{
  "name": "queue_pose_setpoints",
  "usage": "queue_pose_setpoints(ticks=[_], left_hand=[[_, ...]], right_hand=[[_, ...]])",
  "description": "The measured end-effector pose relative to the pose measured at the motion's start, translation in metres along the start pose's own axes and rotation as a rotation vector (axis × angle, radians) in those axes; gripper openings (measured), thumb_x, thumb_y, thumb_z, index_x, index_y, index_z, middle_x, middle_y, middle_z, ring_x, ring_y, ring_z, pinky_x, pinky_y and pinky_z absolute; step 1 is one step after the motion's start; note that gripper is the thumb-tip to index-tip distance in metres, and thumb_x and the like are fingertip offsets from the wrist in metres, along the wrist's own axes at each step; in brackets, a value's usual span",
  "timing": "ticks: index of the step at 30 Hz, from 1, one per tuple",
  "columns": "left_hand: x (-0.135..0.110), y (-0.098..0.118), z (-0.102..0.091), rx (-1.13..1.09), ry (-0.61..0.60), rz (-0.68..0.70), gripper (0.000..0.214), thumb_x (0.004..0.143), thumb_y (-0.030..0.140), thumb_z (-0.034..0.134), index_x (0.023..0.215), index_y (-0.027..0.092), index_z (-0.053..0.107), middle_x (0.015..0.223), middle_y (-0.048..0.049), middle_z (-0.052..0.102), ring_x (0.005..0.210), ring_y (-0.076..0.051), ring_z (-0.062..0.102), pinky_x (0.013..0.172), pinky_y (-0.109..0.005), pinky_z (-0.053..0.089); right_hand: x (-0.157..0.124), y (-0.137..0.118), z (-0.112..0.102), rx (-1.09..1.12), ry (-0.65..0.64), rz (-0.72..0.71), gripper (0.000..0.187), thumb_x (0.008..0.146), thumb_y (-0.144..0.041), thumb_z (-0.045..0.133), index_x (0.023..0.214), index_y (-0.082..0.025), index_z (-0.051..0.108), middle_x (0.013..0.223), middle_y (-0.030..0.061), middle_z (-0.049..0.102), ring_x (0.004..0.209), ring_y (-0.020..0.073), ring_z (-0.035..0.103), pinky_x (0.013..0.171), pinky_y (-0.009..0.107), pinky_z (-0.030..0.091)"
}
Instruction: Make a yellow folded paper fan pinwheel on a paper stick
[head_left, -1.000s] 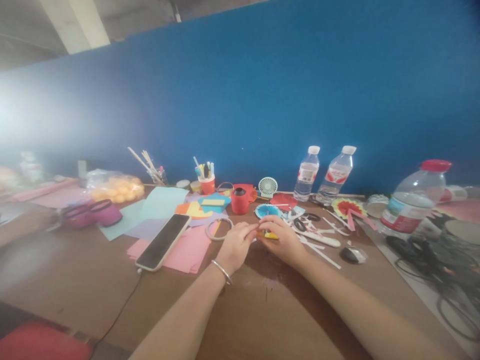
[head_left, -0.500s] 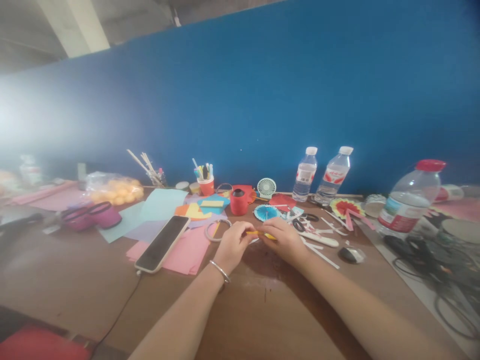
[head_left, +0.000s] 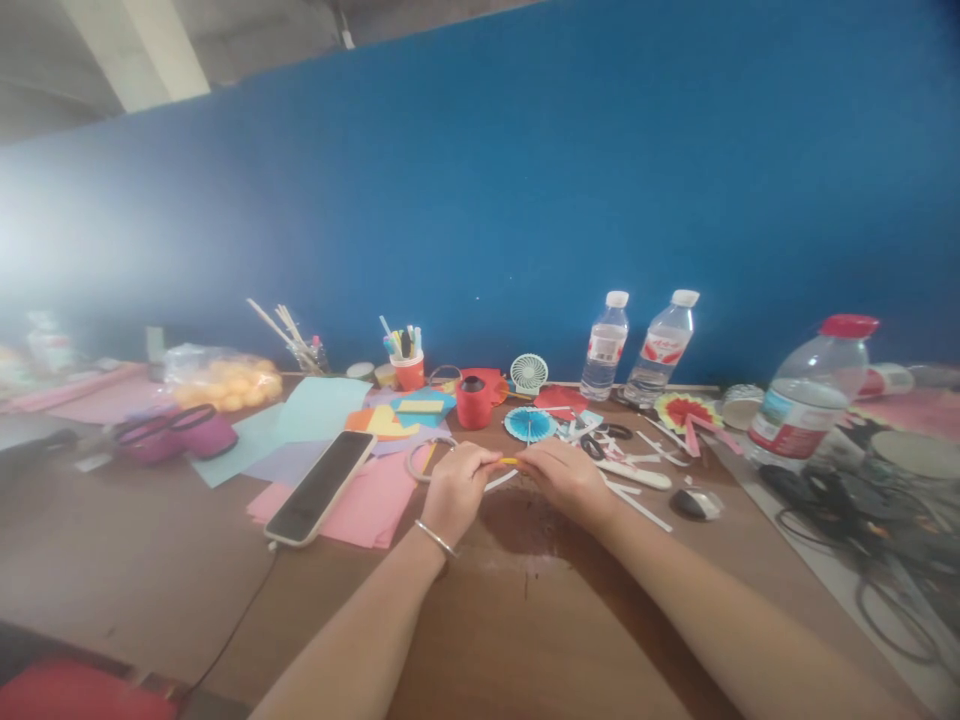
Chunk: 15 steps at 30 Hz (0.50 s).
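Observation:
My left hand and my right hand meet over the brown table, both pinched on a small folded yellow paper strip held between their fingertips. A silver bracelet circles my left wrist. A blue paper fan and a red cup lie just beyond my hands. White paper strips and black-handled scissors lie right of my right hand.
A phone rests on pink paper at the left. Two small water bottles and a large bottle stand at the right. A pen cup, a mini fan and cables are also on the table.
My hands have stayed together on the yellow strip, working it slightly. The camera has shifted a little, so everything sits a bit further left and up.

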<state>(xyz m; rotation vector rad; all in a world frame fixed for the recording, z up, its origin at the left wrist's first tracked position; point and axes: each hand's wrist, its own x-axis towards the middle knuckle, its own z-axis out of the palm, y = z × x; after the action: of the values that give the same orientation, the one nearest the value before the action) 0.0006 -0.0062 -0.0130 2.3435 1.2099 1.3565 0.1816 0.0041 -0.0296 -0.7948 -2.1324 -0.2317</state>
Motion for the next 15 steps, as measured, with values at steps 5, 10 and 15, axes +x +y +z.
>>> queue_pose_setpoints(ticks=[5, 10, 15], left_hand=[[0.001, 0.0032, -0.0023, -0.017, 0.005, -0.028, 0.016, 0.077, 0.027, 0.049, 0.076, 0.018, 0.062, 0.07, -0.0036, 0.061, 0.067, -0.014, 0.054, 0.064, -0.026, 0.042], [0.0016, 0.0036, -0.0039, -0.058, -0.051, -0.046, 0.017, 0.073, 0.03, 0.055, 0.087, 0.021, 0.061, 0.081, -0.0026, 0.062, 0.076, -0.014, 0.054, 0.07, -0.027, 0.042], [0.0018, 0.0047, -0.0033, -0.054, -0.053, -0.018, 0.013, 0.077, 0.027, 0.051, 0.082, 0.02, 0.061, 0.08, -0.0033, 0.062, 0.076, -0.015, 0.054, 0.071, -0.028, 0.042]], right_hand=[[0.0004, 0.0007, -0.0016, 0.005, 0.024, -0.003, 0.016, 0.083, -0.019, 0.043, 0.087, -0.018, 0.058, 0.077, 0.0068, 0.062, 0.074, 0.016, 0.054, 0.069, 0.03, 0.043], [-0.0005, 0.0036, -0.0027, 0.011, 0.033, -0.007, 0.016, 0.082, -0.017, 0.045, 0.089, -0.017, 0.058, 0.078, 0.0075, 0.063, 0.074, 0.0168, 0.055, 0.069, 0.031, 0.044], [0.0012, 0.0058, -0.0004, 0.146, 0.061, 0.068, 0.02, 0.08, -0.02, 0.048, 0.098, -0.019, 0.058, 0.083, 0.0075, 0.062, 0.08, 0.0176, 0.055, 0.072, 0.032, 0.044]])
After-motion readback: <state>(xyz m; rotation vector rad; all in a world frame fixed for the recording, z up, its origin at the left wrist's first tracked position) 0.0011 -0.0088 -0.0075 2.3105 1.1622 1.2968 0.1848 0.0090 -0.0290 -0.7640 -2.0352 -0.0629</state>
